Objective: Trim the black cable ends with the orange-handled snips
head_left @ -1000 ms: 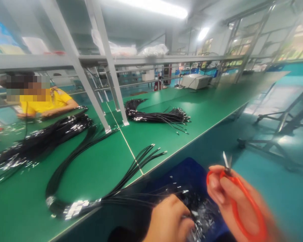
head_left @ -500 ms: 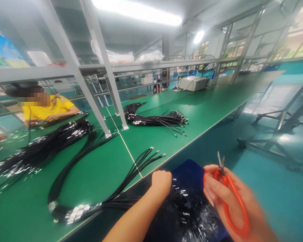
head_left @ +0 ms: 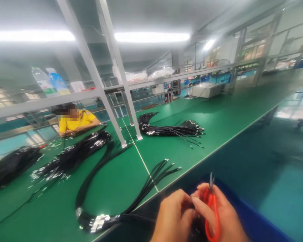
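My right hand [head_left: 224, 211] is wrapped round orange-handled scissors [head_left: 217, 218], their short blades pointing up. Beside it my left hand [head_left: 175, 213] is closed, its fingertips meeting those of the right hand. A long bundle of black cables [head_left: 87, 181] with pale end tips curves over the green table [head_left: 58, 208]. Some of its strands lead over the table edge into my left hand; what lies between the fingertips is hidden. Several loose cable ends [head_left: 156, 178] point towards the right at the table edge. Below the hands sits a dark blue bin [head_left: 252, 211], partly covered by them.
More black cable bundles [head_left: 171, 129] lie farther back, with others [head_left: 73, 154] at left. White shelf posts [head_left: 116, 124] rise from the table. A co-worker in a yellow top [head_left: 78, 122] sits across it. A white box [head_left: 207, 90] stands farther along.
My left hand has moved right and met the right hand at the fingertips. The scissors are turned more upright. The camera view has swung, so the table appears farther right and lower.
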Motion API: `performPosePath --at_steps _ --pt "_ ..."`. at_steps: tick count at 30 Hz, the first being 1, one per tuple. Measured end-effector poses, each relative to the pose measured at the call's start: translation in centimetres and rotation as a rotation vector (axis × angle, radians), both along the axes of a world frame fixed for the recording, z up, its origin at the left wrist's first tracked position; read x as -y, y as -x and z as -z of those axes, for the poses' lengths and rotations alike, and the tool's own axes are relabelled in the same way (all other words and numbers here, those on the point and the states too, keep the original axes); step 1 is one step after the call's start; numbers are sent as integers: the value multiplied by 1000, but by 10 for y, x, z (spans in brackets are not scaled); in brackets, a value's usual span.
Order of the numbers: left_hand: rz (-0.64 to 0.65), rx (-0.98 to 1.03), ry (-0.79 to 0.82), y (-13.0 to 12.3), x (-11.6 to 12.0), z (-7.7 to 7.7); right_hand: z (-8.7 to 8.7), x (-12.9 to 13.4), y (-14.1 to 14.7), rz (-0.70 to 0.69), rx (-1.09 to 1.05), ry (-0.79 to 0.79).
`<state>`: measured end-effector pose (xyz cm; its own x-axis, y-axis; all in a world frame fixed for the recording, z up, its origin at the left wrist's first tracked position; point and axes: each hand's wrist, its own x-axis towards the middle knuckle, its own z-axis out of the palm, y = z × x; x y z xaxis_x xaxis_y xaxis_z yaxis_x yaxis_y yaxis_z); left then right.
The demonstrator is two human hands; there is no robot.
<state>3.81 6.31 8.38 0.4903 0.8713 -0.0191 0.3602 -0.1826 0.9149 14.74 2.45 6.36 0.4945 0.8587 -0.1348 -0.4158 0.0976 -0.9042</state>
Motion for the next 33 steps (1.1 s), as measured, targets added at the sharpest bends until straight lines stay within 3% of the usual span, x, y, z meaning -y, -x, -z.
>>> performPosePath --at_steps 4,6,10,14,23,28,33 --pt "44 84 32 9 1 0 -19 3 -3 -19 -107 -53" --pt "58 137 108 14 -1 1 -25 2 -7 50 -158 -106" --pt "52 227 256 19 -4 6 -28 7 -4 65 -129 -59" --pt "37 306 298 18 -6 7 -25 12 12 38 -147 -46" --pt "-36 295 268 18 2 8 -23 13 19 52 -60 -33" --pt "-22 493 303 14 10 6 -25 17 27 -15 -297 4" --pt "-81 439 79 13 14 1 -33 20 36 22 -337 -63"
